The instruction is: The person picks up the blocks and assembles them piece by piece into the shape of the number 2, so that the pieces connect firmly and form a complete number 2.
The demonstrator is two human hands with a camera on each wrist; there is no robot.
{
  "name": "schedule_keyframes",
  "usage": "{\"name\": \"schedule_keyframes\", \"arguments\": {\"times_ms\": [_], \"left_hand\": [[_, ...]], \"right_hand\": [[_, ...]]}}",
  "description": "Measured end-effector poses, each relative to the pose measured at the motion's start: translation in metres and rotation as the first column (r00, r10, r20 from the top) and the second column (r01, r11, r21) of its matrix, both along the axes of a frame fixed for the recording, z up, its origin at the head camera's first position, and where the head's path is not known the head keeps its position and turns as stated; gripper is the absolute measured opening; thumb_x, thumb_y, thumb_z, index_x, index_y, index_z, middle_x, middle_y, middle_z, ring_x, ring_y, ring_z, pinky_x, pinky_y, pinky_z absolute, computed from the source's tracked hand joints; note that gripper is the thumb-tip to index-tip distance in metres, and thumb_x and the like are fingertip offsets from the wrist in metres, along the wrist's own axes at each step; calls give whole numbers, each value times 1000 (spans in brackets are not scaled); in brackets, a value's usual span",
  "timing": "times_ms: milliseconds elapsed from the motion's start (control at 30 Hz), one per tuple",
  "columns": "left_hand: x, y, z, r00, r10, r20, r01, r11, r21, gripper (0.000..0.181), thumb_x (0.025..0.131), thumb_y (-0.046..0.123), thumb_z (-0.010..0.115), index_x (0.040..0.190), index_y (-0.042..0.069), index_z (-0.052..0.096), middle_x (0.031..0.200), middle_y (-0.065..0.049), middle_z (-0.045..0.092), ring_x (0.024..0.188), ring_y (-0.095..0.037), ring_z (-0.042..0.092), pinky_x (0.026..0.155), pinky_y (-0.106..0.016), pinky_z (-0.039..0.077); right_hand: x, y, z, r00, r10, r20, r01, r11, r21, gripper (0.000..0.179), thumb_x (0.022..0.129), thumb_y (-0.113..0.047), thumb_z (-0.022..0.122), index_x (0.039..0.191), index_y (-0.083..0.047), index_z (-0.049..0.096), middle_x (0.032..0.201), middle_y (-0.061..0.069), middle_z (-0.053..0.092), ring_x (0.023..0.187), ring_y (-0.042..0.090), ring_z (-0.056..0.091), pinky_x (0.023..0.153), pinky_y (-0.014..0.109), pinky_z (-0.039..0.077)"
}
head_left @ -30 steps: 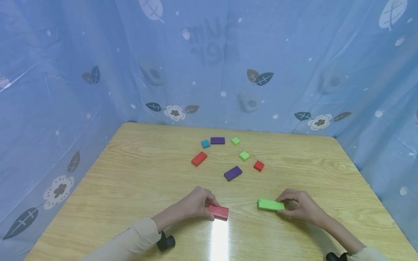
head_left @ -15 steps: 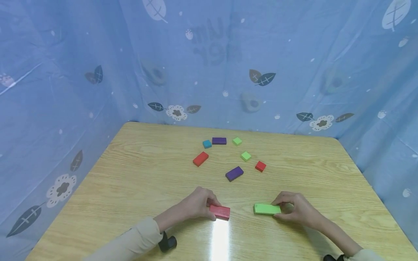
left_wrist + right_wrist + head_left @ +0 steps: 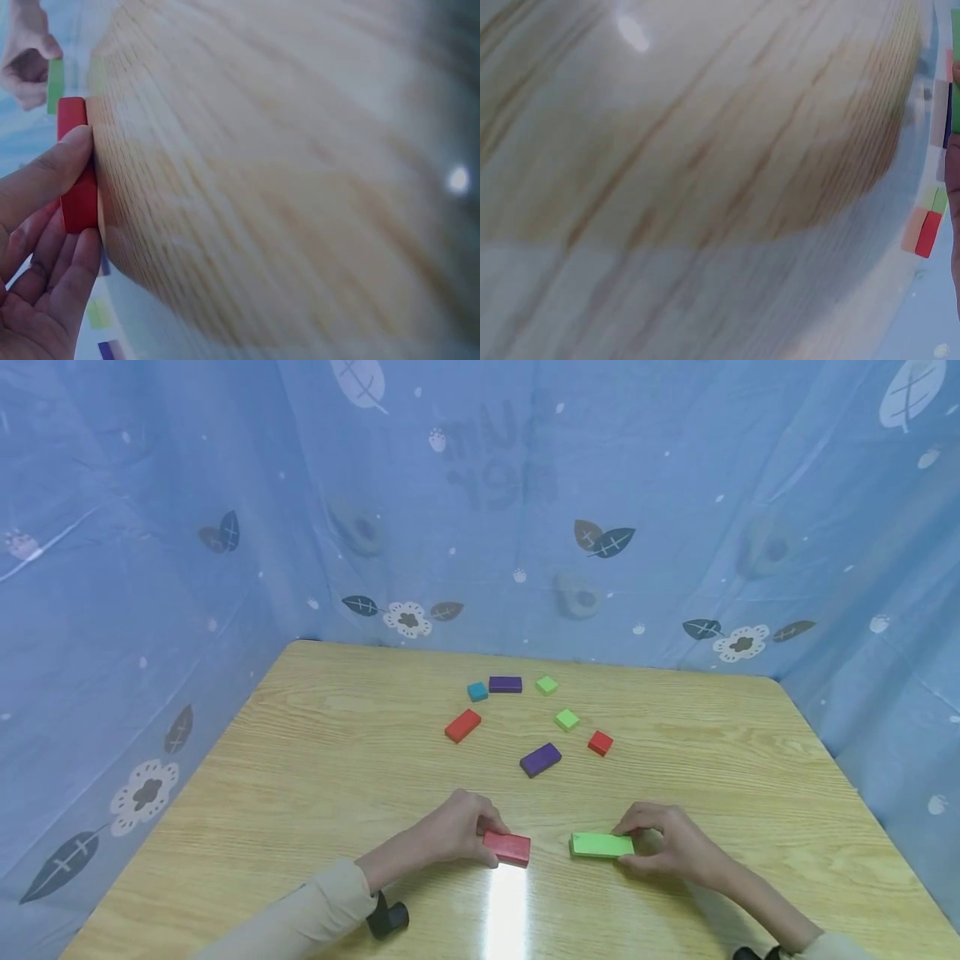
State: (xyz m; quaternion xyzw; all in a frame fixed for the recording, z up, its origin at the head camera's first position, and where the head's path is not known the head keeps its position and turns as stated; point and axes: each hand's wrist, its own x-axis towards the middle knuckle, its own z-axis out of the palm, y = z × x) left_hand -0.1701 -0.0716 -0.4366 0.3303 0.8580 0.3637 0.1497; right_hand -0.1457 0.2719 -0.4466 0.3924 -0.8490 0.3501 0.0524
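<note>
The biggest risk, I judge, is the green block (image 3: 600, 845) twisting askew: the right hand (image 3: 670, 845) pinches only its right end, so most of its length juts past the fingertips, and a knock on the free end could turn it in the grip. Next, the red block (image 3: 510, 849) could be shoved out of line if the green end met it off-square, since the left hand (image 3: 459, 828) likewise pinches it by its left end alone. The green block reaches leftward from between the right thumb and fingers; the shorter red block reaches rightward from between the left thumb and fingers, their free ends facing, apart. The near purple block (image 3: 541, 760) lies beyond and between both sets of fingers; the small red block (image 3: 601, 743) lies beyond the right fingertips, slightly leftward.
</note>
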Motion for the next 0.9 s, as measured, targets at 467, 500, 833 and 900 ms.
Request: {"name": "schedule_keyframes", "arguments": {"times_ms": [467, 500, 833, 900], "left_hand": [[3, -5, -5, 1000, -1, -24, 0, 1000, -9, 33, 63, 11, 89, 94, 9, 76, 82, 10, 68, 71, 3, 55, 64, -15, 47], [4, -5, -7, 1000, 1, -26, -1, 1000, -7, 33, 63, 11, 89, 93, 9, 76, 82, 11, 68, 71, 3, 55, 64, -15, 47], [3, -3, -6, 999, -10, -41, 11, 1000, 24, 33, 62, 11, 89, 92, 8, 76, 83, 9, 69, 74, 4, 58, 66, -14, 48], [1, -1, -6, 999, -12, -45, 13, 1000, 17, 33, 62, 12, 90, 92, 9, 76, 84, 10, 68, 75, 4, 58, 66, -14, 48]], "right_hand": [[1, -26, -7, 999, 16, 31, -16, 1000, -16, 25, 72, -10, 83, 94, -14, 72, 87, -9, 65, 77, 2, 57, 65, 22, 51], [2, -28, -8, 999, 19, 37, -19, 1000, -15, 24, 72, -9, 83, 94, -14, 72, 87, -10, 65, 77, 1, 57, 64, 21, 52], [3, -39, -7, 997, -3, 75, 4, 1000, -8, 23, 70, -5, 81, 91, -10, 71, 87, -10, 64, 77, 0, 57, 64, 21, 53], [3, -40, -6, 995, -15, 99, 14, 1000, 6, 22, 71, -7, 81, 91, -11, 71, 87, -10, 64, 78, 0, 57, 66, 21, 53]]}}
